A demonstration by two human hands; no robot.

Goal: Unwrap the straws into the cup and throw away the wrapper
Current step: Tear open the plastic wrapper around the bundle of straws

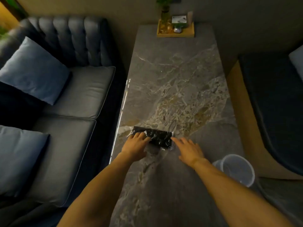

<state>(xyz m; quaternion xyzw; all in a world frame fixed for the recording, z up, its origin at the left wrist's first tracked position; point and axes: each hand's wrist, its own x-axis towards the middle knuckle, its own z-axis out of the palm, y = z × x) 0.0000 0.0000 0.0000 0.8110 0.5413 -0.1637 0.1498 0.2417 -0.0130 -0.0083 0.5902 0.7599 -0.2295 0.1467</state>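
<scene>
Wrapped straw pack flat on table, beyond cup. Left hand fingers spread on pack; right hand open beside it. Pin pack, tear wrapper end.

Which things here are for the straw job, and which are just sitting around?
For the job:
- wrapped pack of straws, left hand resting on it
- right hand, open beside the pack
- clear plastic cup

Just sitting around:
- wooden tray with a plant
- sofa and its blue cushions
</scene>
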